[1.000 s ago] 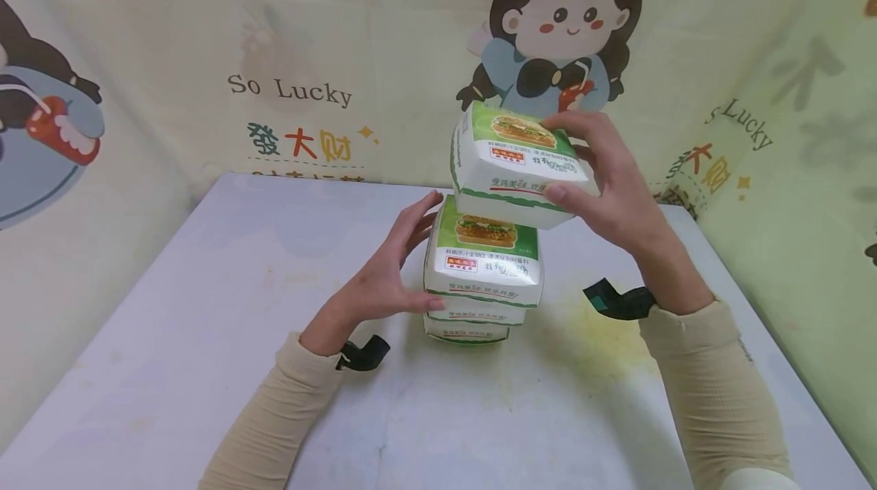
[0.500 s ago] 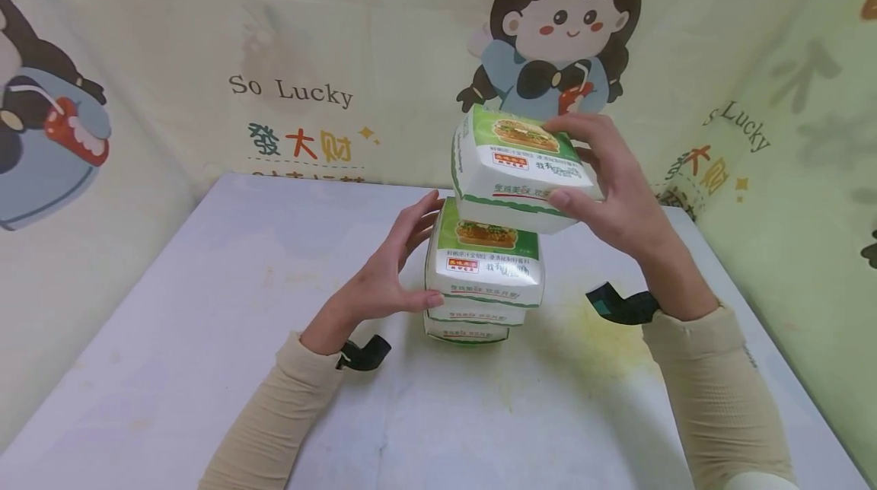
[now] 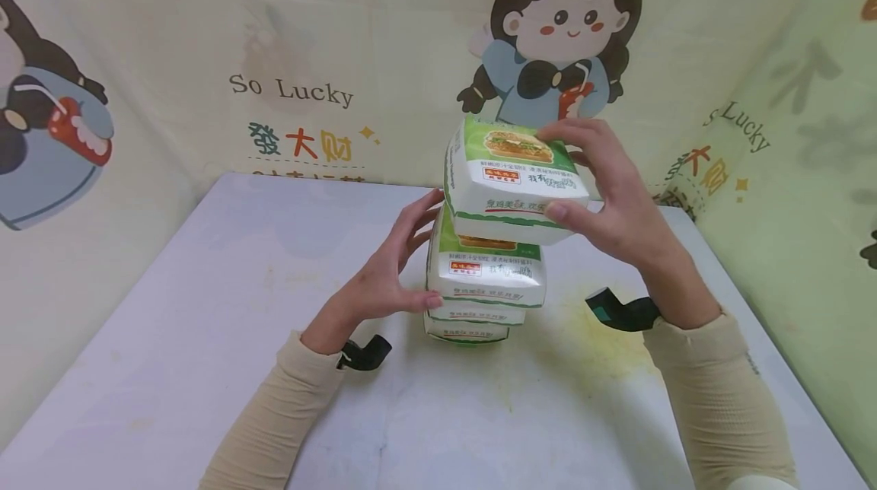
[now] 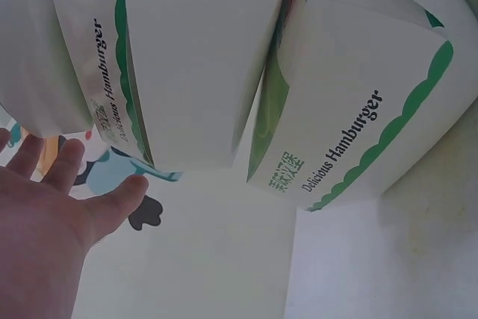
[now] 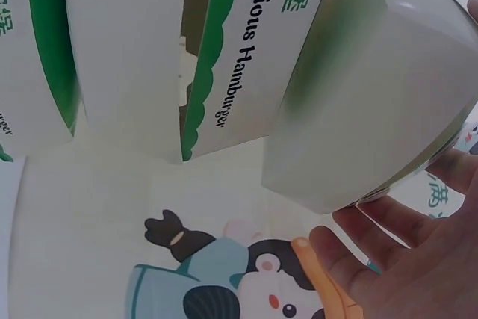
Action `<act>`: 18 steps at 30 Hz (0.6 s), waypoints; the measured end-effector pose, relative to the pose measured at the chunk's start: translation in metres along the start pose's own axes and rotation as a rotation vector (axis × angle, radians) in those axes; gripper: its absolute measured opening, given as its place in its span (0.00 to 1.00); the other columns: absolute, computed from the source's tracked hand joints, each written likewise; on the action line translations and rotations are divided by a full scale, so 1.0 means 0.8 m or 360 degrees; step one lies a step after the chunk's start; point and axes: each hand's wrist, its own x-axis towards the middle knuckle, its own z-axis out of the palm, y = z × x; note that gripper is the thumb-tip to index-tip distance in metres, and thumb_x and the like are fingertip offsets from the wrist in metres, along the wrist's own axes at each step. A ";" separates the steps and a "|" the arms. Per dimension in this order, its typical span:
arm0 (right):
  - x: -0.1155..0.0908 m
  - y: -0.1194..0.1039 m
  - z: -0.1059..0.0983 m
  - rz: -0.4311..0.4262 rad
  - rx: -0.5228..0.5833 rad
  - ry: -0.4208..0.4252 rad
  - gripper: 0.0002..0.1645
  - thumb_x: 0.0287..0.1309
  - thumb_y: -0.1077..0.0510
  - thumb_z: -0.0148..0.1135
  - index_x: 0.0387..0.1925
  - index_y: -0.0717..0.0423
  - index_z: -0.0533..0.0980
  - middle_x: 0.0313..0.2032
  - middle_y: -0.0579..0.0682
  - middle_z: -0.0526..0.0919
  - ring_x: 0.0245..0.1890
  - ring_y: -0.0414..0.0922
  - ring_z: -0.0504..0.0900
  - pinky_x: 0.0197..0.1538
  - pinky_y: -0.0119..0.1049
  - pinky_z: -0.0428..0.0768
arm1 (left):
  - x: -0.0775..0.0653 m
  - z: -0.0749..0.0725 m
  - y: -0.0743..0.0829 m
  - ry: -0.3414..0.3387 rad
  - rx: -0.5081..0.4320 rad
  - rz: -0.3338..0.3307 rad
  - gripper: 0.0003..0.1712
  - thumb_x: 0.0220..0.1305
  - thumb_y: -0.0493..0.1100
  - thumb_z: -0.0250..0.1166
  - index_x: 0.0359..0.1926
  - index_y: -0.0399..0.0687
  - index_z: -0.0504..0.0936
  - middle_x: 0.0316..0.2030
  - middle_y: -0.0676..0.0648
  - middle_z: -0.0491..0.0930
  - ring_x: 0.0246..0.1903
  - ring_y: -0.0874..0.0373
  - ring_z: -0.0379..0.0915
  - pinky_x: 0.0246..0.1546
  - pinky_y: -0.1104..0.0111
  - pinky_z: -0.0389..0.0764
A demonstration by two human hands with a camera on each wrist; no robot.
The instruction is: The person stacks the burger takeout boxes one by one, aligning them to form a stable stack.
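My right hand [image 3: 617, 208] grips a white-and-green hamburger box [image 3: 516, 186] at its right side, thumb on the front and fingers over the top. This box sits tilted at the top of a stack; in the right wrist view its pale underside [image 5: 358, 102] rests on or just above the lid below. Three more such boxes show beneath, the uppermost box [image 3: 488, 281] partly covered. Beside the stack's left side, my left hand [image 3: 384, 277] stands with fingers spread and thumb near the front corner. In the left wrist view its fingertips [image 4: 133, 188] lie close to the boxes; contact is unclear.
The white table [image 3: 274, 368] spreads around the stack, with a yellowish stain [image 3: 610, 338] to the right. A printed cloth backdrop [image 3: 404, 41] rises behind it and at both sides. Black wrist mounts [image 3: 366, 353] sit on both wrists.
My right hand has brought the held hamburger box slightly down and to the left, so it covers more of the lid beneath. My left hand has stayed almost still.
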 end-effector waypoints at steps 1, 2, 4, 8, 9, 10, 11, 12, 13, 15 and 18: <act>0.000 0.000 0.001 -0.0003 -0.0003 -0.0002 0.39 0.48 0.56 0.67 0.66 0.48 0.70 0.64 0.45 0.68 0.67 0.42 0.59 0.63 0.31 0.69 | 0.000 0.000 0.001 -0.0003 -0.0007 -0.0003 0.65 0.49 0.66 0.73 0.79 0.59 0.43 0.78 0.55 0.43 0.77 0.56 0.43 0.75 0.48 0.55; 0.000 0.001 0.001 -0.0005 -0.0002 -0.0004 0.39 0.48 0.56 0.67 0.66 0.48 0.70 0.65 0.45 0.68 0.67 0.42 0.59 0.63 0.31 0.69 | 0.000 0.000 0.001 -0.0005 -0.0012 -0.0004 0.65 0.49 0.66 0.73 0.79 0.59 0.43 0.78 0.55 0.44 0.77 0.56 0.43 0.75 0.48 0.55; -0.001 0.001 0.002 -0.0005 0.0001 -0.0006 0.39 0.49 0.56 0.67 0.66 0.49 0.70 0.65 0.46 0.68 0.67 0.42 0.59 0.63 0.30 0.68 | 0.000 -0.001 0.001 -0.0007 -0.0015 -0.0001 0.65 0.50 0.64 0.73 0.79 0.59 0.43 0.78 0.55 0.46 0.77 0.56 0.43 0.75 0.48 0.54; -0.001 0.001 0.002 -0.0001 0.0001 -0.0012 0.39 0.49 0.56 0.67 0.66 0.49 0.70 0.65 0.46 0.67 0.67 0.42 0.59 0.63 0.30 0.68 | 0.000 0.000 0.000 0.0005 -0.0013 0.0014 0.64 0.50 0.60 0.75 0.79 0.58 0.44 0.76 0.54 0.50 0.76 0.56 0.46 0.75 0.50 0.55; -0.001 0.001 0.002 -0.0005 0.0006 -0.0013 0.39 0.49 0.56 0.67 0.66 0.49 0.70 0.65 0.47 0.67 0.68 0.42 0.59 0.63 0.30 0.67 | 0.001 0.000 0.000 0.0015 -0.0015 0.0025 0.64 0.50 0.59 0.75 0.79 0.57 0.44 0.76 0.53 0.51 0.76 0.55 0.46 0.75 0.50 0.55; -0.001 0.001 0.002 -0.0010 0.0007 -0.0012 0.39 0.49 0.56 0.67 0.66 0.50 0.70 0.65 0.47 0.67 0.68 0.42 0.59 0.64 0.30 0.67 | 0.002 0.000 0.000 0.0027 -0.0012 0.0032 0.64 0.50 0.57 0.76 0.79 0.55 0.44 0.76 0.52 0.51 0.75 0.55 0.47 0.75 0.51 0.56; -0.001 0.002 0.002 -0.0015 0.0011 -0.0010 0.39 0.49 0.55 0.66 0.66 0.50 0.70 0.65 0.47 0.67 0.68 0.42 0.59 0.64 0.30 0.67 | 0.002 0.001 0.000 0.0043 -0.0009 0.0040 0.64 0.50 0.56 0.76 0.78 0.53 0.45 0.75 0.52 0.51 0.75 0.55 0.48 0.75 0.51 0.56; -0.001 0.002 0.002 -0.0022 0.0017 -0.0007 0.39 0.49 0.55 0.66 0.66 0.51 0.70 0.65 0.48 0.67 0.67 0.42 0.59 0.63 0.30 0.67 | 0.003 0.001 0.000 0.0061 -0.0004 0.0044 0.64 0.49 0.55 0.76 0.78 0.52 0.45 0.75 0.52 0.52 0.75 0.55 0.48 0.75 0.51 0.57; -0.001 0.002 0.002 -0.0030 0.0025 -0.0004 0.39 0.49 0.55 0.66 0.66 0.52 0.70 0.64 0.48 0.68 0.67 0.42 0.59 0.63 0.30 0.67 | 0.004 0.002 0.000 0.0080 0.0000 0.0047 0.64 0.49 0.54 0.77 0.78 0.52 0.45 0.75 0.52 0.52 0.75 0.54 0.48 0.75 0.52 0.57; -0.001 0.003 0.003 -0.0046 0.0034 0.0003 0.39 0.49 0.54 0.66 0.66 0.53 0.70 0.64 0.49 0.68 0.67 0.42 0.59 0.63 0.30 0.67 | 0.005 0.002 -0.001 0.0117 0.0003 0.0050 0.64 0.49 0.52 0.77 0.78 0.50 0.45 0.75 0.52 0.51 0.75 0.55 0.48 0.74 0.52 0.58; 0.000 0.003 0.003 -0.0054 0.0040 0.0005 0.39 0.50 0.54 0.66 0.66 0.54 0.70 0.64 0.50 0.68 0.66 0.42 0.60 0.63 0.31 0.67 | 0.005 0.002 -0.001 0.0157 -0.0002 0.0033 0.63 0.49 0.53 0.77 0.78 0.53 0.46 0.75 0.53 0.51 0.75 0.55 0.48 0.74 0.53 0.58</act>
